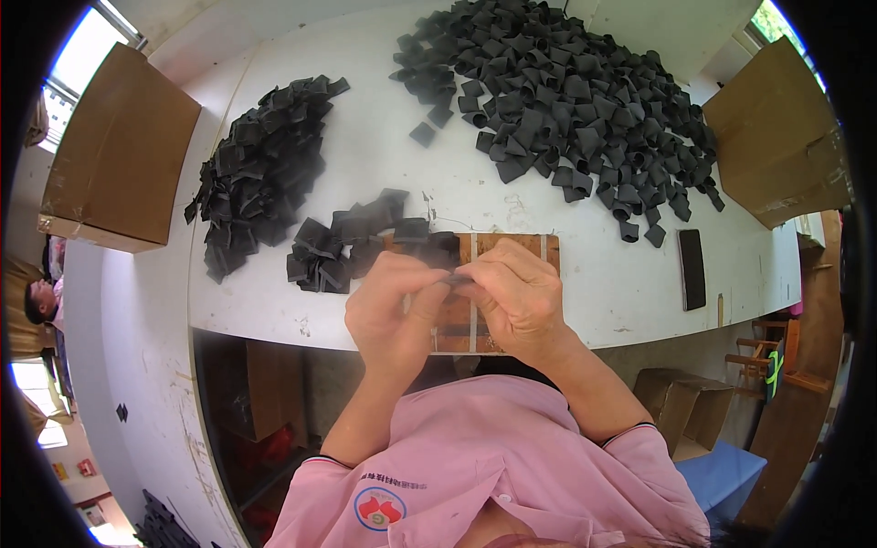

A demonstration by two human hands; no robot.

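Note:
My left hand (395, 297) and my right hand (517, 294) meet over a brown wooden board (454, 317) with pale strips across it. Between their pinched fingertips is a small dark fabric piece (455, 279), mostly covered by the fingers. Just left of the board and partly over its far corner lies a small group of flat black fabric pieces (320, 258). A larger stack of similar flat pieces (260, 164) rests farther left. Far off to the right spreads a big heap of curled, loop-like black pieces (557, 82).
A dark phone (692, 269) lies on the white table (393, 306) at the right. Cardboard boxes stand at the left (123, 151) and right (776, 137) table ends. Below the table's right side is an open carton (681, 411). Another person (43, 300) is visible at the far left.

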